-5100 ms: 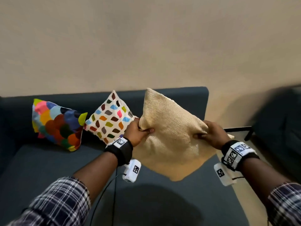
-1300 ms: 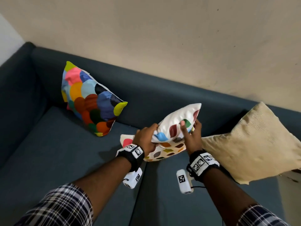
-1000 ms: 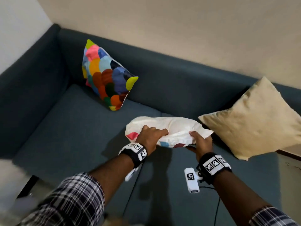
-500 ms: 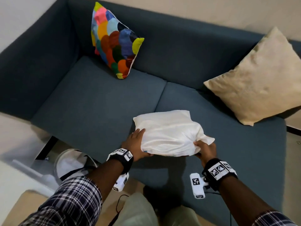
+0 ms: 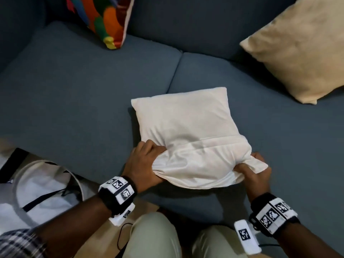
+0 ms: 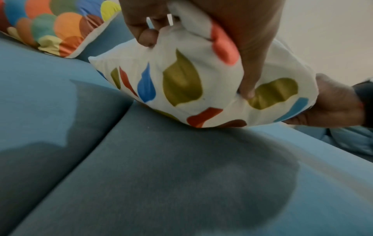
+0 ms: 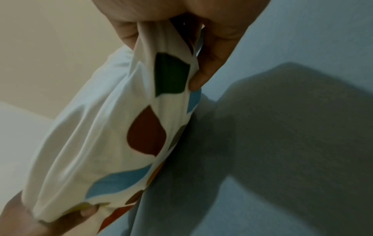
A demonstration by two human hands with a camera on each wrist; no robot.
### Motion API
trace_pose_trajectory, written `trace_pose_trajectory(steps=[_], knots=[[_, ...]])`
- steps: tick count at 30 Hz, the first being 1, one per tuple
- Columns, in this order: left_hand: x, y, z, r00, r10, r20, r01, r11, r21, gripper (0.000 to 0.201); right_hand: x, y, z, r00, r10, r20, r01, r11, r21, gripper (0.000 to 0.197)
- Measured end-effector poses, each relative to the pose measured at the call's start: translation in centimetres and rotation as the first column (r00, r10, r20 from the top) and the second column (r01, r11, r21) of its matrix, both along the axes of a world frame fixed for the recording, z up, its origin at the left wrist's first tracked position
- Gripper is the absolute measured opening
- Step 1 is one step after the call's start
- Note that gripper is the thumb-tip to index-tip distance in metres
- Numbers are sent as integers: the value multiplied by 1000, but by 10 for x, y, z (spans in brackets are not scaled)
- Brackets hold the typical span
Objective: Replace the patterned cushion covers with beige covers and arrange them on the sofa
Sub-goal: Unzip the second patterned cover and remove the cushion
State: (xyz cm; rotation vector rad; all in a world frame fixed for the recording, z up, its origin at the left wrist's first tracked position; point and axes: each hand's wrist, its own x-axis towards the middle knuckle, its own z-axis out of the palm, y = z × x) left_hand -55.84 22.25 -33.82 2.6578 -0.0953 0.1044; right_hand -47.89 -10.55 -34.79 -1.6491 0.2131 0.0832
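The spotted cushion (image 5: 188, 135) lies on the sofa seat (image 5: 78, 94) with its plain white back up. Its coloured leaf spots show underneath in the left wrist view (image 6: 181, 83) and the right wrist view (image 7: 145, 135). My left hand (image 5: 147, 162) grips the near left corner of the cover, fingers curled into the fabric. My right hand (image 5: 255, 170) pinches the bunched fabric at the near right corner. A beige-covered cushion (image 5: 297, 47) leans against the sofa back at the right. A cushion with multicoloured circles (image 5: 104, 17) leans at the back left.
My knees in light trousers (image 5: 154, 237) are at the sofa's front edge. A white bin or bag with a dark strap (image 5: 37, 192) sits on the floor at lower left. Bare seat lies to the left of the cushion.
I set the beige cushion at the right, took the spotted cushion, turned it white side up and laid it on the seat. Both hands now grip its near corners.
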Motion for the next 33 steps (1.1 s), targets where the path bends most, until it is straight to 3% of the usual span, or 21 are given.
trace_pose_trajectory(steps=[5,9,13,18,21,25,28,30,33], knots=[[-9,4,-19,968,-73,239,42,990,131,43,-14,-13,-19,980,110,165,-107,994,-30,30],[-21,6,-24,947,-98,307,46,984,173,38,-28,-13,-22,953,163,254,-142,985,-101,32],[-30,0,-20,961,-78,265,15,973,230,38,-43,-18,-23,954,196,229,-183,980,-76,31],[-62,-10,1,990,34,133,-79,933,351,48,-71,-43,-8,962,200,187,-167,970,-177,21],[-87,-15,11,996,23,88,-52,938,342,50,-98,-64,20,987,121,101,-98,973,-209,10],[-108,-22,12,998,-23,54,2,934,356,53,-126,-72,50,978,204,-50,-210,929,-306,22],[-117,-28,12,1000,-18,15,10,914,406,53,-133,-57,61,969,245,5,-226,898,-378,17],[-119,-34,13,1000,-13,-7,15,904,428,57,-128,-40,64,944,315,101,-220,827,-517,8],[-119,-43,17,1000,-6,-16,12,919,393,68,-125,-1,66,891,424,163,-208,700,-684,22]])
